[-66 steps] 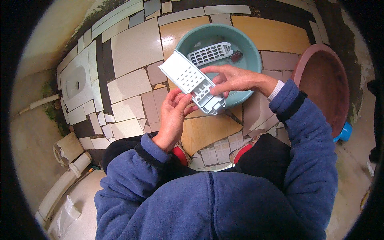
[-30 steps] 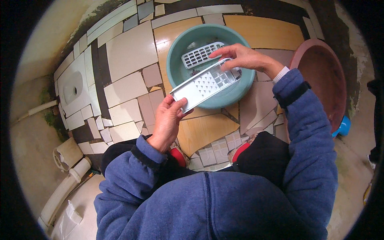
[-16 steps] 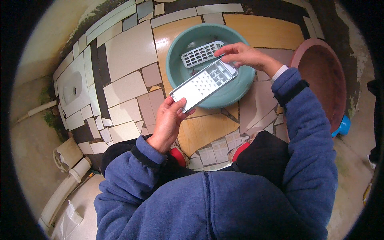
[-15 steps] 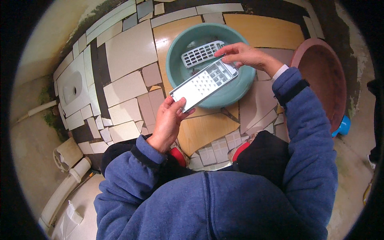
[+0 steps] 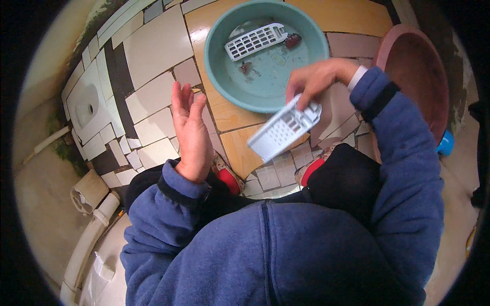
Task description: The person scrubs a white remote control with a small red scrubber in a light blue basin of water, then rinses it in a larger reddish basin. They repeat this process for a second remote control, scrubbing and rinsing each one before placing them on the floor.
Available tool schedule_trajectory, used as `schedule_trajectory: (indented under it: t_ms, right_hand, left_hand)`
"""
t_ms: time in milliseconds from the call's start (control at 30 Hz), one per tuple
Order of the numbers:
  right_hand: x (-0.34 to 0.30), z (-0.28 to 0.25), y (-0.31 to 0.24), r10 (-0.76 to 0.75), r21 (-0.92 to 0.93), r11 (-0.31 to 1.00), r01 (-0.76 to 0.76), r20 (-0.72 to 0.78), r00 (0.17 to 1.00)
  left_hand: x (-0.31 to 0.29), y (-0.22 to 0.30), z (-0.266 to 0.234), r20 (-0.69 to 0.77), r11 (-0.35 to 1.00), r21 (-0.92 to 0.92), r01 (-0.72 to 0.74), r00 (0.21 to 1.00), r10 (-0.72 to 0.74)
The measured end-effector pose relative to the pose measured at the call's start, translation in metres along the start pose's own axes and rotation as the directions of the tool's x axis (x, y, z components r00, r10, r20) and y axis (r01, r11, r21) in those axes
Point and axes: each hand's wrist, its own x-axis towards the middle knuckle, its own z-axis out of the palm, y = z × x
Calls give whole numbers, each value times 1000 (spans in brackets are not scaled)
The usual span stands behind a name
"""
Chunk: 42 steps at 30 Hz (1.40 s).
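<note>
A flat white grater (image 5: 283, 131) with raised teeth hangs tilted from my right hand (image 5: 317, 84), which pinches its upper end just beyond the near rim of the basin. Motion blurs the grater a little. My left hand (image 5: 190, 130) is raised to the left of it, palm turned and fingers stretched, holding nothing. In the green plastic basin (image 5: 217, 76) lies a light grey slotted frame (image 5: 255, 42), slanting against the far side. A dark red lump (image 5: 292, 41) sits at the frame's right end, and a smaller reddish bit (image 5: 245, 68) rests on the basin floor.
At the right stands a reddish-brown tub (image 5: 380, 53), with a blue object (image 5: 445, 143) beside it. A white squat toilet (image 5: 87, 107) is set in the patchwork tile floor at the left. A pale pipe (image 5: 84, 250) runs along the lower left wall.
My left hand has let go of the grater and opened. My right hand has carried the grater toward me and right, out from above the basin. The view has shifted a little.
</note>
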Motion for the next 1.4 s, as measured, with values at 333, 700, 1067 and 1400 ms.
schedule_trajectory:
  t_ms: [333, 700, 1067, 1400]
  right_hand:
    - [107, 124, 110, 104, -23, 993, -114, -277, 955]
    - [103, 124, 77, 232, -391, 858, -334, -285, 930]
    - [84, 6, 49, -154, -288, 926, -244, -878, 454]
    - [105, -74, 67, -316, -553, 370, -747, -831, 459]
  left_hand:
    - [-5, 10, 2, 190, 977, 13, 214, 958, -213]
    - [-4, 7, 5, 184, 974, 11, 227, 957, -225]
    - [-1, 6, 7, 186, 970, 19, 242, 952, -242]
    - [10, 0, 15, 168, 968, 4, 250, 954, -247]
